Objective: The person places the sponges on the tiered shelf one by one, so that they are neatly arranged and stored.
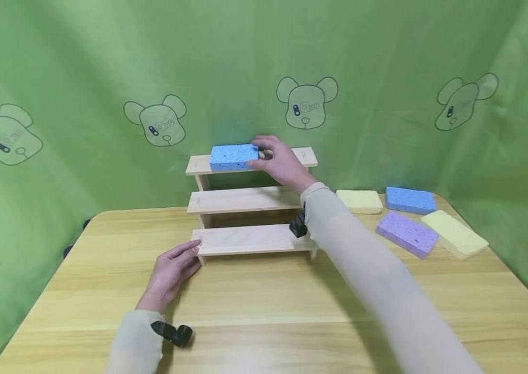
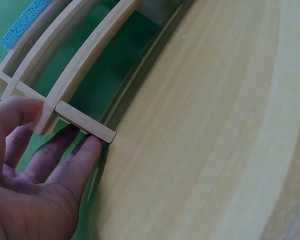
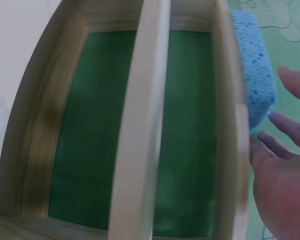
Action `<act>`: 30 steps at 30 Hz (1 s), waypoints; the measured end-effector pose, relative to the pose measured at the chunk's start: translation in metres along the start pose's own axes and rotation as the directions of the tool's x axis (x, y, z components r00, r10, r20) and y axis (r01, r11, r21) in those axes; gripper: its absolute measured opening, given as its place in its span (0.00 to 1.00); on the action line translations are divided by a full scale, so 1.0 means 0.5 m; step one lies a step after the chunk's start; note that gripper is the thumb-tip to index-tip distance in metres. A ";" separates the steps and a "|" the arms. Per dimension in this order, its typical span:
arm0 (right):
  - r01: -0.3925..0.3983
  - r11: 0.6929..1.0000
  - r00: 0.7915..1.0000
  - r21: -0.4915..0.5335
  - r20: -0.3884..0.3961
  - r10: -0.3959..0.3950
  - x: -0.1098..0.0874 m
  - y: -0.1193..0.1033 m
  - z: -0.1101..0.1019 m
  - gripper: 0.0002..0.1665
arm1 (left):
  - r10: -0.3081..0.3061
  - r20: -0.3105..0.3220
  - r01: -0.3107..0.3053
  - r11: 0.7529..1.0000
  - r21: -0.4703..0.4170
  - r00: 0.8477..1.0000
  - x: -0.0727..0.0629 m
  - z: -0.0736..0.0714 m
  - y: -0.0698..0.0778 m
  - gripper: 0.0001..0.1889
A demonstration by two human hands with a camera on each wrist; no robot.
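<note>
A light wooden three-tier rack point(image 1: 245, 240) stands on the table. On its top tier lies a blue speckled sponge point(image 1: 233, 158), left of the middle. My right hand point(image 1: 282, 163) is at the sponge's right end, thumb and fingers spread around that end; the right wrist view shows the fingers point(image 3: 285, 125) straight and loose beside it. Down at the left end of the bottom tier, my left hand point(image 1: 170, 272) holds the rack. Its thumb lies at the board's end and its other fingers touch the leg point(image 2: 85, 122) below, as the left wrist view shows.
To the right on the wooden table point(image 1: 264, 322) lie several more sponges: a blue one point(image 1: 410, 200), a purple one point(image 1: 407, 234) and two pale yellow ones point(image 1: 455, 235). A green curtain point(image 1: 226, 62) with printed bear heads hangs behind the rack and along both sides.
</note>
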State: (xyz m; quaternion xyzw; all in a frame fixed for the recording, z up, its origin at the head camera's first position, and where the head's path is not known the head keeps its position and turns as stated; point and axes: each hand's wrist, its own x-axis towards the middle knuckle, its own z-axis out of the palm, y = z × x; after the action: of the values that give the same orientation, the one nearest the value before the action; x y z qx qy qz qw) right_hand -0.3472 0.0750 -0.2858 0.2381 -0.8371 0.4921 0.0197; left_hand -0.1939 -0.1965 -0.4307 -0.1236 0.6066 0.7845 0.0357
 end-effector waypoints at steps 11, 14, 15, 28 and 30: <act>0.092 0.990 0.995 0.105 -0.051 -0.087 -0.064 0.013 -0.066 0.30 | -0.011 0.005 0.011 1.000 0.014 1.000 -0.003 -0.004 0.001 0.20; 0.126 0.982 0.991 0.143 -0.069 -0.117 -0.084 0.017 -0.083 0.28 | -0.009 0.011 0.009 1.000 0.005 1.000 -0.002 -0.005 0.001 0.21; 0.134 0.979 0.989 0.151 -0.080 -0.123 -0.091 0.018 -0.087 0.27 | -0.010 0.014 0.010 1.000 0.002 1.000 -0.002 -0.005 0.001 0.21; 0.087 0.993 0.993 0.085 -0.091 -0.080 -0.191 0.042 -0.134 0.27 | -0.017 0.029 0.017 1.000 -0.015 0.999 -0.002 -0.007 0.003 0.22; 0.082 0.995 0.994 0.059 -0.083 -0.077 -0.205 0.045 -0.140 0.27 | -0.019 0.028 0.019 1.000 -0.018 0.999 0.000 -0.007 0.003 0.22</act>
State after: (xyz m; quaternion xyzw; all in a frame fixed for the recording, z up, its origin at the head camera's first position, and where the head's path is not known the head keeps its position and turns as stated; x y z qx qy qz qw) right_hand -0.2798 0.1814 -0.2953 0.2519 -0.8096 0.5261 0.0655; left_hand -0.1938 -0.2001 -0.4298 -0.1186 0.5976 0.7914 0.0505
